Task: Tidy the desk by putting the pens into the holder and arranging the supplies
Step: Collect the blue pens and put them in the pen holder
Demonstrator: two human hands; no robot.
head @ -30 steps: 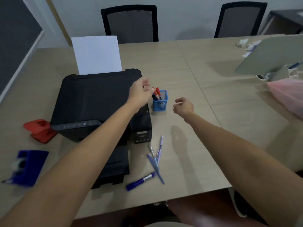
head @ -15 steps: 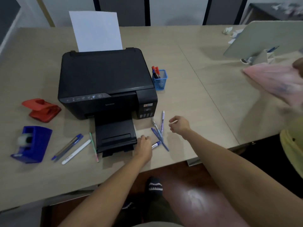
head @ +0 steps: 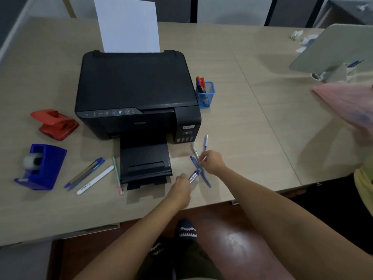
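Left hand (head: 182,183) grips marker (head: 194,176); right hand (head: 212,162) pinches pen (head: 203,158); holder (head: 205,94) beside printer (head: 133,91).

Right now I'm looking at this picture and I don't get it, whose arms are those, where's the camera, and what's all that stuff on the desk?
The camera sits on a person's head and looks down, so the two bare arms are that person's own. There is no robot.

On the desk stands a black printer with a white sheet upright in its feed. Right of it is a blue mesh holder with a few markers already in it. To the left lie a red hole punch, a blue tape dispenser and four loose pens.

The left hand grips one end of a blue marker. The right hand closes on a pen in a small crossed pile of pens.
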